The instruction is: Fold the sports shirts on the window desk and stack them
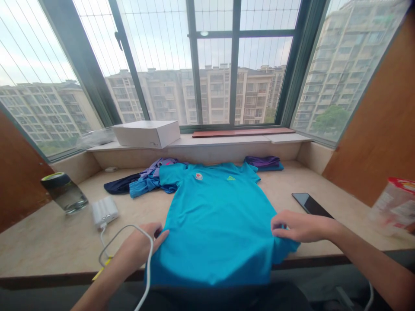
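Note:
A turquoise T-shirt [217,216] lies spread front up on the counter, collar toward the window, its lower part hanging over the near edge. On its chest are a small red-and-white badge and a green logo. My left hand [151,239] is closed at the shirt's left side, thumb on the cloth and the other fingers partly hidden. At the right side my right hand [298,226] pinches the shirt's edge between thumb and fingers, with a flap of cloth folding outward below it. A white cable [149,263] loops over my left wrist.
Crumpled clothes [145,183] lie by the left sleeve, folded clothes [264,162] by the right one. A water bottle [65,194] and a white power bank [104,211] stand left. To the right are a phone [309,204] and a clear plastic container [394,207]. A white box [147,133] sits on the sill.

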### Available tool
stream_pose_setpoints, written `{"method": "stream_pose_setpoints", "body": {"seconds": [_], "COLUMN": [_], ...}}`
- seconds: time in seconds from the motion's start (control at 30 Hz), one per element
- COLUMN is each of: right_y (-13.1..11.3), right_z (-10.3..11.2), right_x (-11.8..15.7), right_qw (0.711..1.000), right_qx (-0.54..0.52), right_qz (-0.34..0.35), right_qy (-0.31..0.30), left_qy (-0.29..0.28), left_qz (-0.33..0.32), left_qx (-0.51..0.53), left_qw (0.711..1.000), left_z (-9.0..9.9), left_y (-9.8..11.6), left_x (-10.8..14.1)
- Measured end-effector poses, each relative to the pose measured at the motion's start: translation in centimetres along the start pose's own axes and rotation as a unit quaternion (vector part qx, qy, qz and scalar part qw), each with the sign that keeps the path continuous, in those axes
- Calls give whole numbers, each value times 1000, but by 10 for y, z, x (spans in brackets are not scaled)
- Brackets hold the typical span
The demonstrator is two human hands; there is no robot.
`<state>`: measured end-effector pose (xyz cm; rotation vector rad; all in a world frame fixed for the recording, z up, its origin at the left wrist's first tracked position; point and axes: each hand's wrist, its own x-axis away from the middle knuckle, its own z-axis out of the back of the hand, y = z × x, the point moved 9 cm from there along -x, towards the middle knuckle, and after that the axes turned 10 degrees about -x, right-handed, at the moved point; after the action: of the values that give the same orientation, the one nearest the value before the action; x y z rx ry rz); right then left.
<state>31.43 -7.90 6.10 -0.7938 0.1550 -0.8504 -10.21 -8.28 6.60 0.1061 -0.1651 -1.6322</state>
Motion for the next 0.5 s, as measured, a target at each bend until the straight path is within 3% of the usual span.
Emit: {"method": "stream_pose_setpoints", "body": {"seconds": [0.07,0.13,0.27,0.37,0.5], "right_y": [2,5,15,38,60], "right_z": [6,17,24,7,-13], "right_x": [-16,-43,-112,-146,-150], "right_qw": [1000,998,980,978,986], "right_qx": [-5,18,109,132,122], "right_qz": [-3,-4,-3,-49,-50], "right_qy": [12,66,169,157,100], "left_qy": [43,87,90,11,-38], "left_qz": [11,-22,-149,-130,-139], "left_qx": [-92,-125,-138,-126,-131], "left_qw": [995,988,975,983,981], "left_z": [6,5,-30,-65,-85], "left_y": [13,41,105,108,91], "left_x": [-15,-41,-100,-125,-118]}}
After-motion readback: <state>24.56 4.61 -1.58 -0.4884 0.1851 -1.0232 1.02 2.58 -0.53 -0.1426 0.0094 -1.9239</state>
